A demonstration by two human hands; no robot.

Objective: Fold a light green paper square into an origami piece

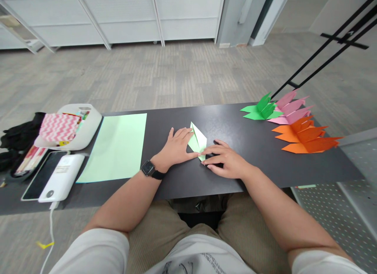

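A pale green paper [199, 136], folded into a narrow kite shape, lies on the dark table in front of me. My left hand [176, 146] rests flat over its left side, fingers stretched out and thumb reaching toward the lower tip. Fingertips of my right hand [225, 159] touch the right side of that lower tip; these fingers are extended and apart. Part of the paper is hidden beneath my left fingers.
To the left lies a stack of light green paper sheets [118, 148]. Beyond it are a white basket [91, 128], a white power bank [61, 177] and a phone [41, 179]. Folded green [260, 109], pink [291, 109] and orange [306, 138] paper pieces stand at right.
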